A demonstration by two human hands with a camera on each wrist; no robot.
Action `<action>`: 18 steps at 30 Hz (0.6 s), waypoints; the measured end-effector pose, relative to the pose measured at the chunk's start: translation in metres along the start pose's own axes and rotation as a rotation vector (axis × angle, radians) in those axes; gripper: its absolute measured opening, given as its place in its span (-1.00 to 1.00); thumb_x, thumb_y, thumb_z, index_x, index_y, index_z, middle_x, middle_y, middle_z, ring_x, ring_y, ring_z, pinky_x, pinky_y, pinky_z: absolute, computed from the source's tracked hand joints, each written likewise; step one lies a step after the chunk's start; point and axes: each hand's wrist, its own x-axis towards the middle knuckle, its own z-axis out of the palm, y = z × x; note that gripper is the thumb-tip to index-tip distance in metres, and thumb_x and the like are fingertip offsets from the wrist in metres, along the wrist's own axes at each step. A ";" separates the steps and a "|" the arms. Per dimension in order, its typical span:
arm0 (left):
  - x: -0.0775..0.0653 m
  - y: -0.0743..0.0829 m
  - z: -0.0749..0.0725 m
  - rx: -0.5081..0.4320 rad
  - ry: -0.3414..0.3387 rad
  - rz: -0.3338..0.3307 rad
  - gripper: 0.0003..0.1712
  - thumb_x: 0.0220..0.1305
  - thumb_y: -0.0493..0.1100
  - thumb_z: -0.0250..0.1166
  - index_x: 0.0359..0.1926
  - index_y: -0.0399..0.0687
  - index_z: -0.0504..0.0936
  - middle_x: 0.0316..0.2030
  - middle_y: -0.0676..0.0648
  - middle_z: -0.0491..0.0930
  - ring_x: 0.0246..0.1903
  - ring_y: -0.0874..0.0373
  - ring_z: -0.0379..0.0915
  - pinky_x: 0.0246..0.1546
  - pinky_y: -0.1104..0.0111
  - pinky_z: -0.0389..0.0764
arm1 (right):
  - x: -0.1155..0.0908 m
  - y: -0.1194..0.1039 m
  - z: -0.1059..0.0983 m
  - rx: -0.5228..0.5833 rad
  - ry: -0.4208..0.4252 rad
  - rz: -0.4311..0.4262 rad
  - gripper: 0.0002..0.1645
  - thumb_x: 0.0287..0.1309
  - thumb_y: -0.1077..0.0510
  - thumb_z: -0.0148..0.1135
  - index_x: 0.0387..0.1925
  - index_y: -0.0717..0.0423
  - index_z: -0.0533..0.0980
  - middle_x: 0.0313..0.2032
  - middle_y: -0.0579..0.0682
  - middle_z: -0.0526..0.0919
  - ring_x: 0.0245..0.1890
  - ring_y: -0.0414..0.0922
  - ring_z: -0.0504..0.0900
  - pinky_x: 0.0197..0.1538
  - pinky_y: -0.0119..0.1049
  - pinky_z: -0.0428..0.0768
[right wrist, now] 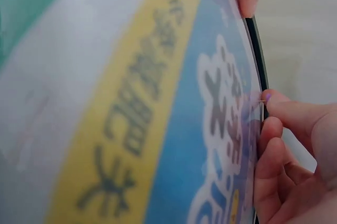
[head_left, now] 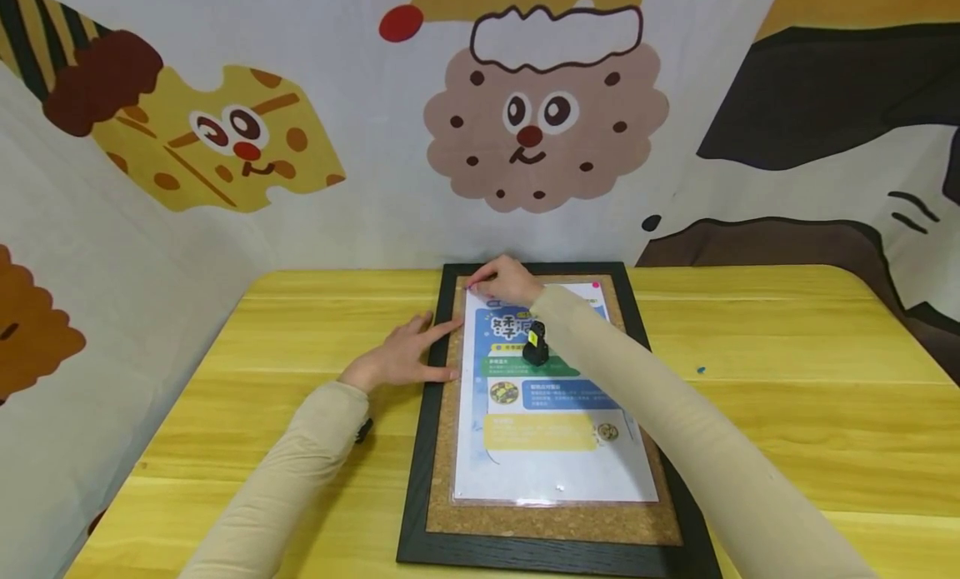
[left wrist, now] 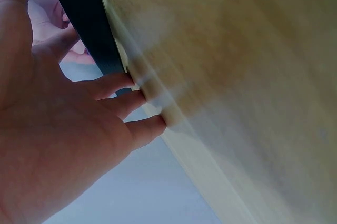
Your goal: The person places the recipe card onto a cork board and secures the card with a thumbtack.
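A laminated poster (head_left: 551, 475) with Chinese lettering lies on a cork board (head_left: 555, 522) that has a black frame (head_left: 420, 487). At the poster's upper left corner my right hand (head_left: 512, 281) pinches a small purple pushpin (right wrist: 267, 97) between thumb and finger. Its thin needle points at the sheet in the right wrist view. My left hand (head_left: 397, 354) lies across the frame's left side with fingers spread, two of them reaching the cork edge by the poster. The left wrist view shows other fingertips (left wrist: 150, 129) on the tabletop beside the frame. A pink pushpin (head_left: 596, 285) sits at the poster's upper right corner.
The board lies on a yellow wood-grain table (head_left: 787, 412), its top end near the far edge. A small blue piece (head_left: 701, 370) lies on the table to the right of the frame. Behind the table hangs a cartoon-printed cloth (head_left: 375, 146).
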 end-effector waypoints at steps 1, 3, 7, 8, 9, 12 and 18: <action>0.000 0.000 0.000 -0.001 -0.002 -0.002 -0.05 0.24 0.21 0.27 0.51 0.04 0.07 0.41 -0.48 -0.11 0.38 -0.38 -0.18 0.27 -0.26 -0.10 | 0.000 0.000 0.000 -0.001 0.000 -0.002 -0.75 0.30 0.23 0.19 -0.05 0.14 0.67 -0.04 0.05 0.67 -0.18 -0.11 0.56 -0.16 -0.35 0.49; 0.000 0.000 0.000 -0.002 -0.004 -0.004 -0.05 0.24 0.21 0.27 0.51 0.05 0.07 0.42 -0.47 -0.12 0.39 -0.37 -0.18 0.28 -0.25 -0.11 | -0.001 -0.001 0.000 0.000 0.003 0.001 -0.74 0.30 0.23 0.18 -0.04 0.15 0.67 -0.03 0.06 0.66 -0.17 -0.10 0.55 -0.15 -0.34 0.48; 0.000 0.000 0.000 0.000 -0.004 -0.004 -0.05 0.24 0.21 0.27 0.51 0.06 0.07 0.42 -0.47 -0.12 0.39 -0.38 -0.18 0.28 -0.23 -0.10 | -0.003 -0.005 0.000 0.010 0.023 0.023 -0.76 0.30 0.24 0.19 -0.05 0.16 0.64 -0.11 0.06 0.65 -0.26 -0.11 0.55 -0.22 -0.34 0.50; 0.000 0.000 0.000 0.001 -0.002 -0.001 -0.05 0.24 0.21 0.27 0.51 0.05 0.07 0.41 -0.47 -0.11 0.38 -0.38 -0.17 0.28 -0.24 -0.09 | -0.003 -0.006 0.001 0.011 0.032 0.029 -0.78 0.29 0.24 0.19 -0.06 0.17 0.63 -0.15 0.06 0.64 -0.30 -0.11 0.54 -0.25 -0.35 0.50; 0.001 0.000 0.000 0.001 -0.001 0.002 -0.05 0.24 0.21 0.28 0.51 0.05 0.07 0.41 -0.48 -0.11 0.38 -0.39 -0.17 0.28 -0.24 -0.09 | -0.002 -0.006 0.001 0.013 0.040 0.034 -0.80 0.28 0.25 0.20 -0.09 0.18 0.61 -0.20 0.06 0.62 -0.34 -0.12 0.53 -0.28 -0.36 0.50; 0.001 -0.001 0.001 0.001 0.005 0.009 -0.05 0.24 0.21 0.28 0.51 0.03 0.08 0.40 -0.49 -0.10 0.38 -0.40 -0.16 0.27 -0.26 -0.08 | -0.001 -0.006 0.002 0.006 0.060 0.047 -0.87 0.26 0.25 0.24 -0.17 0.20 0.56 -0.33 0.05 0.57 -0.42 -0.14 0.50 -0.34 -0.38 0.46; 0.001 -0.003 0.002 -0.002 0.009 0.008 -0.05 0.24 0.20 0.28 0.50 0.02 0.09 0.40 -0.49 -0.09 0.38 -0.39 -0.15 0.26 -0.27 -0.08 | 0.002 -0.004 0.004 -0.030 0.061 0.043 -0.92 0.25 0.23 0.26 -0.25 0.18 0.56 -0.39 0.01 0.55 -0.45 -0.14 0.49 -0.34 -0.37 0.44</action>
